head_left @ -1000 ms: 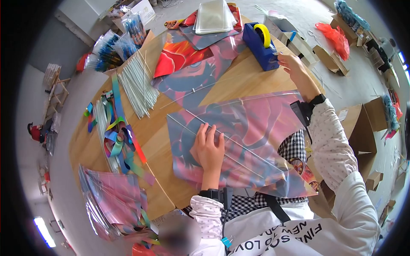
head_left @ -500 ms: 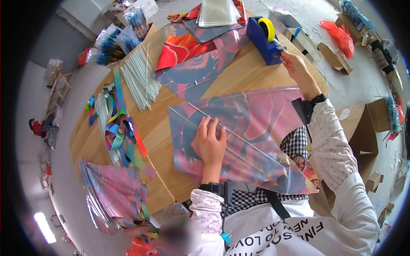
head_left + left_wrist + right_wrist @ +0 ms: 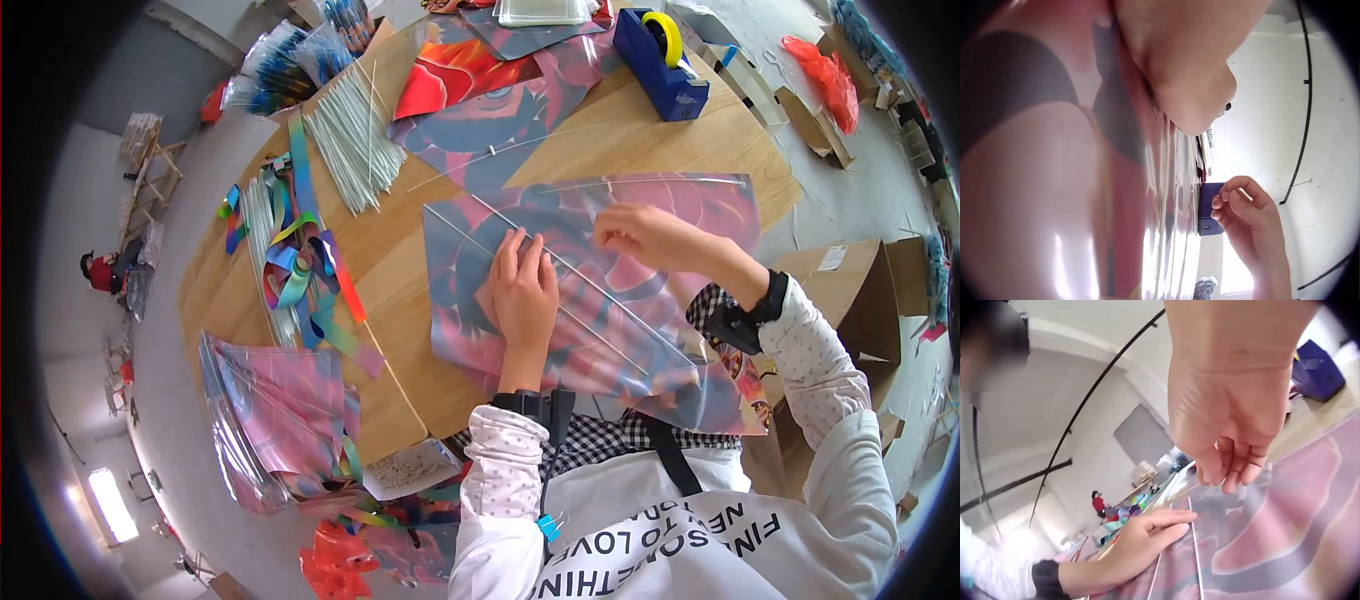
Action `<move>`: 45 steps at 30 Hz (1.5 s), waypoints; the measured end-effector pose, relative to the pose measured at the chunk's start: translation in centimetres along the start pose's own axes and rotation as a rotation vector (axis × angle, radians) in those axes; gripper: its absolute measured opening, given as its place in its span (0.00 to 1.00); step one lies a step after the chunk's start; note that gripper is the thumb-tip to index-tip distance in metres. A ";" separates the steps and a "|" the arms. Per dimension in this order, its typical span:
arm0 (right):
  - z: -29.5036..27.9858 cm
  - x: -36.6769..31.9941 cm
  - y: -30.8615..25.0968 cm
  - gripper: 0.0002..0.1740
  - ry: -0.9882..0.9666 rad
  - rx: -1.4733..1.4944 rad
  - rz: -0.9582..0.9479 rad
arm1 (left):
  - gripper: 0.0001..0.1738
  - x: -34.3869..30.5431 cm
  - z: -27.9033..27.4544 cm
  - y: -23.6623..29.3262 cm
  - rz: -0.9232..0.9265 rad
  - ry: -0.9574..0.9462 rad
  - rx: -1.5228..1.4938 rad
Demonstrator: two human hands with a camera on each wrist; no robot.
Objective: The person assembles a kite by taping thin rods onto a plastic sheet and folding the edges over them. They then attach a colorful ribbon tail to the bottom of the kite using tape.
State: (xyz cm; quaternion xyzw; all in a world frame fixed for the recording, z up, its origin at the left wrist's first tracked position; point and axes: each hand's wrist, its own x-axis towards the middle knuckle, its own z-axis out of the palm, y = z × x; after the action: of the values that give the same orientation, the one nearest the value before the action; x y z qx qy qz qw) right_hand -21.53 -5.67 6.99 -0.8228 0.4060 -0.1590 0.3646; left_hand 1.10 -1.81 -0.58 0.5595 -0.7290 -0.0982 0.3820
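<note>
Fingers (image 3: pixel 527 262) of the left hand (image 3: pixel 522 315) lie extended and a little apart on the translucent patterned sheet (image 3: pixel 468 335), curled round nothing, their tips at the longer white rod (image 3: pixel 600 291). The shorter rod (image 3: pixel 600 337) runs diagonally beside it and passes under that hand. The right hand (image 3: pixel 660 240) hangs just above the sheet, fingers curled in and drawn close to the thumb; nothing can be made out between them.

The patterned sheet lies spread on the wooden tabletop (image 3: pixel 385 310), its near edge over the person's checked cloth (image 3: pixel 600 433). Another thin rod (image 3: pixel 660 181) follows its far edge.

To the left are a pile of folded, glossy sheets (image 3: pixel 270 400), then tangled coloured ribbons (image 3: pixel 295 283) and, beyond them, a fanned bundle of pale sticks (image 3: pixel 350 140). Past the patterned sheet, a second sheet (image 3: pixel 480 150) lies under a thin crossing rod, with a red sheet (image 3: pixel 450 80) touching it. Farther right stands the blue tape dispenser (image 3: pixel 680 98) with its yellow roll (image 3: pixel 672 45). Cardboard boxes (image 3: pixel 865 250) and a crumpled red bag (image 3: pixel 825 80) lie on the floor.
</note>
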 end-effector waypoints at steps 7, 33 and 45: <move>1.1 1.7 -4.5 0.22 -0.271 -0.224 0.083 | 0.13 0.0 0.1 -0.2 0.031 0.045 0.020; 2.7 4.4 -3.3 0.15 -0.412 -0.190 0.173 | 0.14 -0.2 0.3 -0.4 -0.009 0.082 -0.040; 2.7 4.2 -3.0 0.20 -0.361 -0.140 0.161 | 0.14 -0.3 0.4 -0.4 -0.012 0.085 -0.040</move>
State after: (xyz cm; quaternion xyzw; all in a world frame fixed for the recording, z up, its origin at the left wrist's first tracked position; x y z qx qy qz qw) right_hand -15.75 -6.43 7.18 -0.8262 0.4087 0.0492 0.3847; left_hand 1.10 -1.83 -1.19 0.5597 -0.7067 -0.0911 0.4231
